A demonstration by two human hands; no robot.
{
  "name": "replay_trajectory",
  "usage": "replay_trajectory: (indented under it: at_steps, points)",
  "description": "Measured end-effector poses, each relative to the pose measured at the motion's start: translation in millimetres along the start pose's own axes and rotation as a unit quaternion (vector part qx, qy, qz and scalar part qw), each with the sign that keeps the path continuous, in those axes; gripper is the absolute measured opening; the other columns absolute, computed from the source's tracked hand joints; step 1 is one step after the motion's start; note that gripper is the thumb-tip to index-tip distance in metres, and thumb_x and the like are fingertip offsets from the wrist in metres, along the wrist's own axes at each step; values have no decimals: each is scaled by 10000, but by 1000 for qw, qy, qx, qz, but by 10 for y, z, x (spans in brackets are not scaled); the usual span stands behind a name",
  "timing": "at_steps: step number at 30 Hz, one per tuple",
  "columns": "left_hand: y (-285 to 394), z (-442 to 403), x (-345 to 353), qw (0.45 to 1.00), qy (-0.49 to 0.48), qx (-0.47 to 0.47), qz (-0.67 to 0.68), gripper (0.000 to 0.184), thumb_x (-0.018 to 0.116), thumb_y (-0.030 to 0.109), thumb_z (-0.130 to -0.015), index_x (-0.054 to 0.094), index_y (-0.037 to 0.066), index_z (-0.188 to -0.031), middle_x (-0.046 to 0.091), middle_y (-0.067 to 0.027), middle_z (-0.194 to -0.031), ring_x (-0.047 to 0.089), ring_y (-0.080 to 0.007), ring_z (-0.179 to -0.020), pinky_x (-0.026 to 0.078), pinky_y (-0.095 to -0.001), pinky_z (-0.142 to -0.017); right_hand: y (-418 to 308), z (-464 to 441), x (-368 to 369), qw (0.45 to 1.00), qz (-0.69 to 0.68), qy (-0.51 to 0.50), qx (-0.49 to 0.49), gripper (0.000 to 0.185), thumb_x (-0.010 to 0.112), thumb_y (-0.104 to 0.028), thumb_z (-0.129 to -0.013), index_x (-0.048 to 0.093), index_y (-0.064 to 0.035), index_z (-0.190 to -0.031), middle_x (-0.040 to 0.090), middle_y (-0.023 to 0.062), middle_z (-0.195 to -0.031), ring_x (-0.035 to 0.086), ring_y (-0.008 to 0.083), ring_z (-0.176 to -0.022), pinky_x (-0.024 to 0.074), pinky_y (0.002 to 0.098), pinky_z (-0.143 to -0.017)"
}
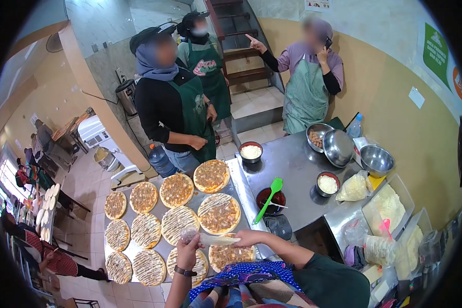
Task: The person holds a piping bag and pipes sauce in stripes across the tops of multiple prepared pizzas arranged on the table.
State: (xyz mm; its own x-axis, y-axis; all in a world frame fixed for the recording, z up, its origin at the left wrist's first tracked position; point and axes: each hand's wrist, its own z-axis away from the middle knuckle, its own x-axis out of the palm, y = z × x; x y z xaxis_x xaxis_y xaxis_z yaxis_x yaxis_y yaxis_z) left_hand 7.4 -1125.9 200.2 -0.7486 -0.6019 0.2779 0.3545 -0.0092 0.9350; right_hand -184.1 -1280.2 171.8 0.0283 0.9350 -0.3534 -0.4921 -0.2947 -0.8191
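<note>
Both of my hands are over the front of a metal table (159, 179) covered with several topped pizzas. My left hand (186, 252), a watch on its wrist, is closed on one end of a clear piping bag (215, 239) with pale contents. On the bag's other end my right hand (246, 238) is closed. Under the bag lies a pizza (226, 256) with brown topping, partly hidden by my hands. Beyond it, a pizza (219, 213) has white stripes on part of its topping. Several pizzas at the left, such as one (149, 267), are striped all over.
A green spatula (268, 201) rests on a dark red bowl (277, 205). White shreds fill two bowls (251, 152) (327, 184). Metal bowls (377, 160) and plastic tubs (388, 205) stand at the right. Three people stand beyond the tables; others work at far left.
</note>
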Motion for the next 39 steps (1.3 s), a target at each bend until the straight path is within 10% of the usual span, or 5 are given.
replay_trajectory:
  at_steps: [30,39]
  points:
    - [66,96,148,994,-102,40,-27,341,641,11,-790,532,-4,-1112,613,-68,-972,590,-132,-863,476,-259,-772,-209,118,-34,998,-66,6,-17,381,584,-358,-826,610,-41,-1035,595,23,-660,560,107,-591,444,251,-547]
    - [235,12,353,987,-130,60,-69,266,458,204,-938,547,22,-1109,595,-42,-986,516,-121,-956,372,-273,-875,-65,-141,80,998,-60,12,-30,387,582,-403,-834,602,-44,-978,564,2,-676,539,93,-614,441,250,-548]
